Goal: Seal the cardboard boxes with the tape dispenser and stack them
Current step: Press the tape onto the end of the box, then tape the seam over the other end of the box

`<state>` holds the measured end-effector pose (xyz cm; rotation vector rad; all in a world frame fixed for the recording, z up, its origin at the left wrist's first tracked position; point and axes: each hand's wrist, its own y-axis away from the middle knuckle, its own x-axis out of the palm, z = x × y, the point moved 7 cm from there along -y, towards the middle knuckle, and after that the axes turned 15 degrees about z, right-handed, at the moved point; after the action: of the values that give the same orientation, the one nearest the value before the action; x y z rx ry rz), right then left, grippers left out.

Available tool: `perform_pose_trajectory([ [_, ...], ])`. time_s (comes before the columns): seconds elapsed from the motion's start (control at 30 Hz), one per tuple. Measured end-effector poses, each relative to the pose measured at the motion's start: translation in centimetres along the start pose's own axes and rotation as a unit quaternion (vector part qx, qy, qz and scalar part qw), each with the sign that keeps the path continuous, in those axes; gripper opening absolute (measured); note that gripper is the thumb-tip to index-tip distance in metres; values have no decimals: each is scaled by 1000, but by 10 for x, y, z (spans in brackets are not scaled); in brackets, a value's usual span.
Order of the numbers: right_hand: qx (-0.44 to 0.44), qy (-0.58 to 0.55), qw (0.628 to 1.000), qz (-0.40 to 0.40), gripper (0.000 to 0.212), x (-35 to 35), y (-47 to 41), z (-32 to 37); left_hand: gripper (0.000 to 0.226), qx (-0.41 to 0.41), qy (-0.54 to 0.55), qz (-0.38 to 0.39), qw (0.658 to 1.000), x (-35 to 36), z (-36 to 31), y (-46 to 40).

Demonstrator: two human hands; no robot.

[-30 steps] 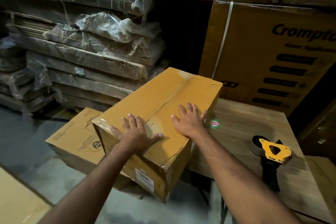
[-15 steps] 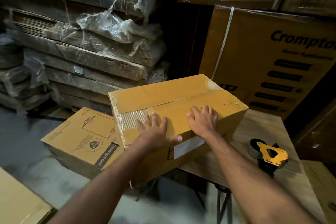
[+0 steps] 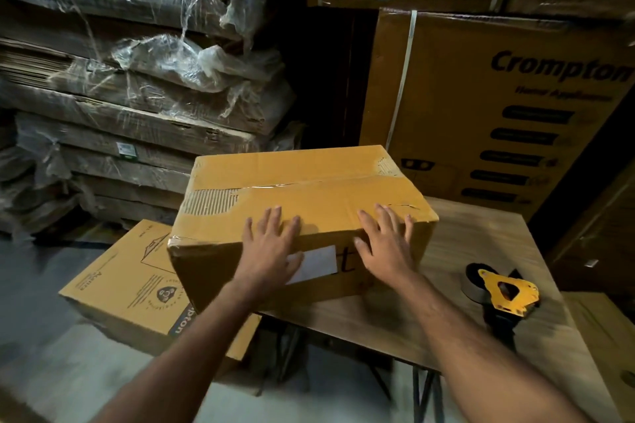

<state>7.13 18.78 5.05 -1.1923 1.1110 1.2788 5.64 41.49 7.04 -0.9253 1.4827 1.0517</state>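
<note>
Left hand (image 3: 271, 247), right hand (image 3: 386, 244) flat, fingers spread, on box (image 3: 295, 196); box turned squarer onto table (image 3: 481, 251).

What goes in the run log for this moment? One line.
left hand: flat on box | right hand: flat on box | tape dispenser: idle on table

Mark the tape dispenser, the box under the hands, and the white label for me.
tape dispenser (image 3: 508, 293), head view, on its yellow body.
box (image 3: 309, 166), head view, on its top far flap.
white label (image 3: 321, 263), head view, on its bare right half.
</note>
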Motion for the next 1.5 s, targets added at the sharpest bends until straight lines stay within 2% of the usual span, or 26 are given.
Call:
perform_pose_trajectory([
  [0.1, 14, 26, 999, -30, 74, 13, 6, -15, 95, -30, -22, 22, 999, 29, -20, -11],
  [0.27, 25, 34, 999, -24, 94, 22, -12, -18, 106, -29, -33, 44, 998, 34, -8, -33],
  [0.47, 11, 29, 999, 17, 91, 20, -49, -32, 111, -39, -24, 81, 996, 26, -13, -66],
  [0.67, -9, 21, 999, 49, 91, 16, -72, -55, 113, -35, -40, 52, 997, 25, -30, -77],
  [0.83, 23, 17, 992, 123, 96, 19, -91, -51, 116, -26, -6, 60, 998, 27, -30, -91],
  [0.97, 25, 6, 987, 157, 103, 17, -89, -51, 115, -50, -20, 60, 997, 28, -31, -94],
  [1.1, 23, -22, 987, 156, 107, 14, -75, -51, 112, -127, -20, 37, 991, 25, -48, -86],
  [1.17, 74, -58, 988, 126, 104, 27, -60, -58, 112, -100, 3, 22, 995, 25, -74, -88],
  [1.23, 178, -120, 973, 85, 99, 52, -32, -82, 103, 18, -21, 36, 999, 33, -121, -88],
  [1.27, 237, -149, 958, 59, 93, 64, -13, -96, 96, 88, -30, 73, 993, 42, -147, -85],
  [1.33, 331, -171, 928, 17, 79, 89, 27, -126, 81, 185, -8, 202, 962, 68, -188, -77],
  [1.4, 393, -198, 898, 8, 88, 110, 63, -155, 70, 225, 1, 331, 917, 96, -216, -69],
  [1.5, 506, -221, 834, 13, 95, 127, 110, -196, 66, 252, -28, 374, 892, 123, -240, -68],
])
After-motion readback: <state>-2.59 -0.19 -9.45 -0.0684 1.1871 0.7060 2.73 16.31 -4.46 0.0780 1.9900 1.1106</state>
